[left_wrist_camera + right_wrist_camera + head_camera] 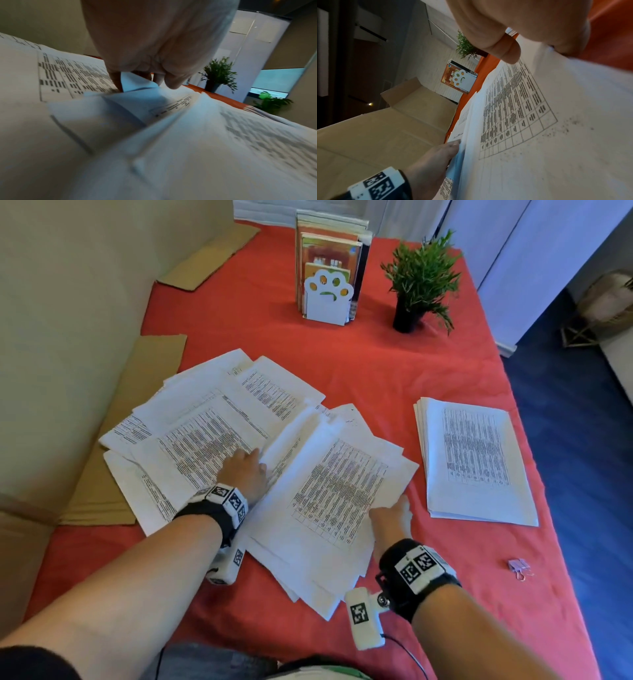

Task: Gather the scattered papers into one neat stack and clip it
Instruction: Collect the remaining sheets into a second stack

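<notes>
Printed sheets lie scattered point(205, 433) over the left middle of the red tablecloth point(376, 371). A loose bundle of sheets point(335, 491) lies on top of them, tilted up. My right hand point(390, 515) grips its near right edge, thumb point(506, 52) on top and fingers underneath. My left hand point(245, 470) is at the bundle's raised left edge, where a sheet edge point(132, 82) sits between its curled fingers point(116, 79) and thumb. A separate neat stack point(476, 467) lies to the right. A small pink binder clip point(519, 567) lies near the right front.
A white paw-shaped book holder point(329, 299) with books and a potted plant point(418, 282) stand at the back. Flat cardboard point(113, 440) lies along the left side against a beige wall. The table's right edge drops to blue floor point(582, 440).
</notes>
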The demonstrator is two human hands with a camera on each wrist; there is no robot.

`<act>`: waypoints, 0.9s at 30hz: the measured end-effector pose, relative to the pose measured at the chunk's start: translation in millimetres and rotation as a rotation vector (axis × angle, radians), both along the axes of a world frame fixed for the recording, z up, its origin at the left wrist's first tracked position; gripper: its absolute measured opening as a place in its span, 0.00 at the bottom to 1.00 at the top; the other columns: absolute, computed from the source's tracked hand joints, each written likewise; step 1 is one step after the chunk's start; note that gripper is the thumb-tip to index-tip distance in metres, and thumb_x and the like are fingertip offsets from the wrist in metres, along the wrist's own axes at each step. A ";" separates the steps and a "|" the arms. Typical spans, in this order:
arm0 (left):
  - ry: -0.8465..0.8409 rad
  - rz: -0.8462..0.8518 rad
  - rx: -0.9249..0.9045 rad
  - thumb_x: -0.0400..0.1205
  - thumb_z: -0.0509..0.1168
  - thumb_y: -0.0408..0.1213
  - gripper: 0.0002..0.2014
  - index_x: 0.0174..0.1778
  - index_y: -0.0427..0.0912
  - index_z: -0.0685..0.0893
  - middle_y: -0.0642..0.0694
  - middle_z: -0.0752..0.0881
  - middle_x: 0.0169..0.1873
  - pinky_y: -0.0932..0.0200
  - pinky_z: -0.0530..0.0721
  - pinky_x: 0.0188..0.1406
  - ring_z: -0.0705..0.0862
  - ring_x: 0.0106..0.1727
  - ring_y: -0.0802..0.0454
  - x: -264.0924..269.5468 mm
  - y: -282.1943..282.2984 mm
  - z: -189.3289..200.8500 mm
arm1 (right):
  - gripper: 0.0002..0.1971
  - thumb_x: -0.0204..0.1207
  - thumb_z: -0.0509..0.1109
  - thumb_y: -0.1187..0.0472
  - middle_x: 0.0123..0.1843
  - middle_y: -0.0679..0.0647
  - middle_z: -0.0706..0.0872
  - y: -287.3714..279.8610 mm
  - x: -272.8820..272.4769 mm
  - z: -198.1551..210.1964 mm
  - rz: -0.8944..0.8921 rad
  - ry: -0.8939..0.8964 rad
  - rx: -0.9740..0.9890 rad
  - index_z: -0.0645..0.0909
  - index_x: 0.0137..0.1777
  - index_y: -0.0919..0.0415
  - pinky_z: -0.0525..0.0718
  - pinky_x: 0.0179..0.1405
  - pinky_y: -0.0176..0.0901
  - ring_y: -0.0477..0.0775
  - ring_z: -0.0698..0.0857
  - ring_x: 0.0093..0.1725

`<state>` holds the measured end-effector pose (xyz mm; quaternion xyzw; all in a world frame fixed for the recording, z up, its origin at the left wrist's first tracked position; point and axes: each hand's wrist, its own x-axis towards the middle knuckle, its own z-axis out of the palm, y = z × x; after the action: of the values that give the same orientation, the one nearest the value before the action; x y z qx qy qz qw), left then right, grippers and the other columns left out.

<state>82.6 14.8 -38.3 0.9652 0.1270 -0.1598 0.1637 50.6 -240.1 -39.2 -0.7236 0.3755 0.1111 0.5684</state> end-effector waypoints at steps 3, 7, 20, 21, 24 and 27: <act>0.067 -0.040 -0.068 0.87 0.46 0.44 0.21 0.74 0.39 0.67 0.35 0.71 0.66 0.45 0.81 0.58 0.80 0.55 0.39 -7.8 -15.5 -1.2 | 0.31 0.59 0.60 0.65 0.66 0.59 0.80 -5.3 5.6 -33.5 0.022 -0.017 0.057 0.69 0.66 0.48 0.84 0.61 0.65 0.63 0.83 0.62; 0.100 -0.059 -0.223 0.88 0.46 0.40 0.21 0.75 0.35 0.66 0.34 0.73 0.68 0.49 0.78 0.59 0.81 0.58 0.38 -22.0 -33.3 3.8 | 0.18 0.67 0.62 0.71 0.57 0.70 0.86 2.1 -1.0 6.9 0.145 -0.035 0.111 0.80 0.58 0.62 0.85 0.59 0.65 0.70 0.87 0.56; 0.023 0.683 0.010 0.78 0.66 0.46 0.36 0.80 0.46 0.59 0.39 0.46 0.84 0.32 0.55 0.78 0.49 0.83 0.36 -48.6 35.0 2.2 | 0.10 0.72 0.67 0.74 0.36 0.57 0.79 -52.0 0.4 16.0 0.203 -0.088 -0.099 0.79 0.52 0.66 0.84 0.48 0.50 0.58 0.81 0.39; 0.026 0.764 -0.021 0.76 0.69 0.48 0.39 0.80 0.45 0.58 0.38 0.45 0.83 0.32 0.55 0.78 0.49 0.83 0.36 -49.8 42.3 1.8 | 0.08 0.73 0.67 0.73 0.37 0.57 0.78 -53.9 1.2 17.2 0.200 -0.090 -0.080 0.78 0.51 0.65 0.84 0.50 0.50 0.58 0.81 0.41; 0.044 0.751 -0.068 0.69 0.76 0.49 0.46 0.79 0.47 0.57 0.34 0.52 0.81 0.34 0.63 0.76 0.55 0.80 0.32 -52.1 54.7 -0.4 | 0.10 0.75 0.66 0.73 0.40 0.57 0.80 -52.1 3.3 21.1 0.225 -0.084 0.001 0.75 0.55 0.64 0.80 0.40 0.43 0.56 0.81 0.41; 0.038 0.515 -0.010 0.66 0.77 0.50 0.42 0.75 0.46 0.66 0.35 0.63 0.77 0.38 0.70 0.73 0.63 0.75 0.31 -57.2 50.1 0.2 | 0.15 0.73 0.68 0.74 0.45 0.57 0.84 -41.2 4.8 20.0 0.301 -0.089 0.070 0.75 0.57 0.61 0.84 0.50 0.49 0.55 0.83 0.44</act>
<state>25.5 64.9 -38.1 0.8970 0.3709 -0.1314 0.2013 55.5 -281.2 -19.2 -0.7555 0.2331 0.1762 0.5863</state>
